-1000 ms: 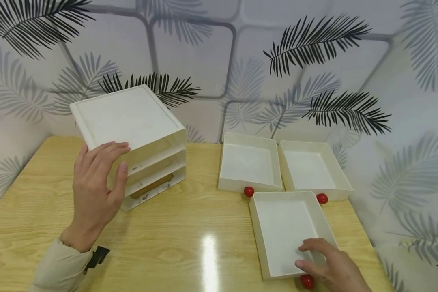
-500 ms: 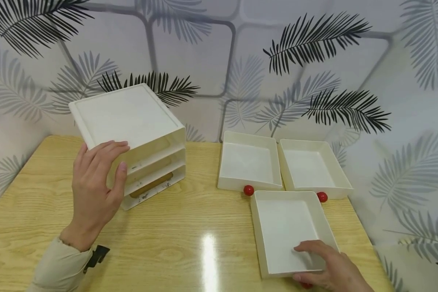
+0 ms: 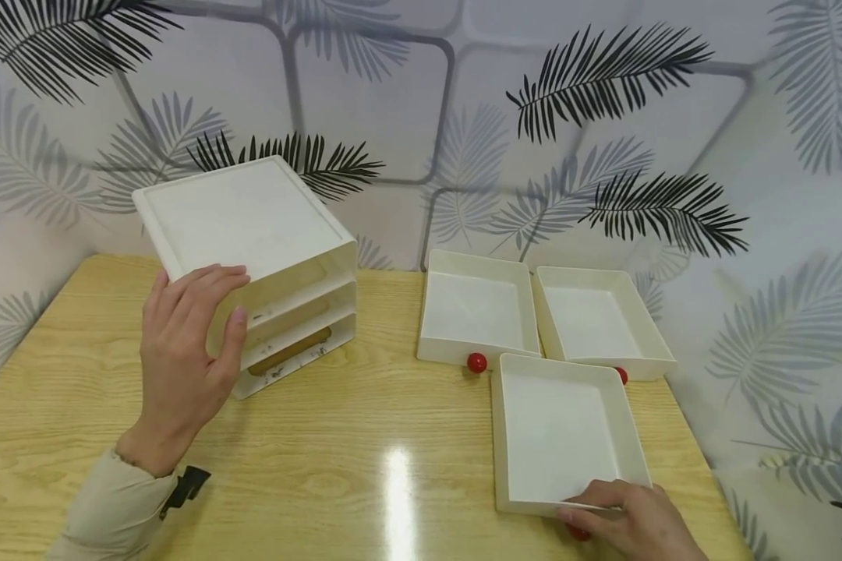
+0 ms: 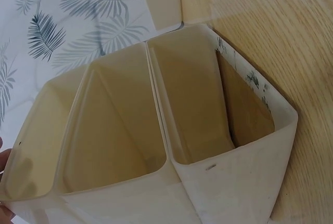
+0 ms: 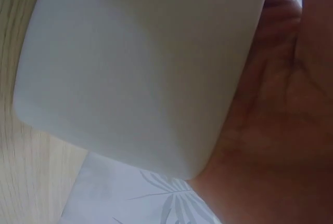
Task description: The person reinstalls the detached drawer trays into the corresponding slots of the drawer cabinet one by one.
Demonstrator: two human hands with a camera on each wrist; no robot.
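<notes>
A white three-tier drawer cabinet, its slots without drawers, stands at the left of the table. My left hand rests on its top front edge, fingers lying over the top and thumb in front of the upper slot. In the left wrist view the cabinet's open slots show, with fingertips at the left edge. At the lower right my right hand pinches the front wall of a white drawer, fingers inside and thumb outside. The drawer's red knob is partly hidden by the hand. Close up, the right wrist view shows the drawer wall.
Two more white drawers, one left and one right, lie near the back wall, each with a red knob. The wooden table meets a leaf-patterned wall behind and at the right.
My right hand has closed from hovering over the front drawer to gripping its front wall. That drawer has shifted slightly away from me and tilted a little. My left hand has stayed on the cabinet.
</notes>
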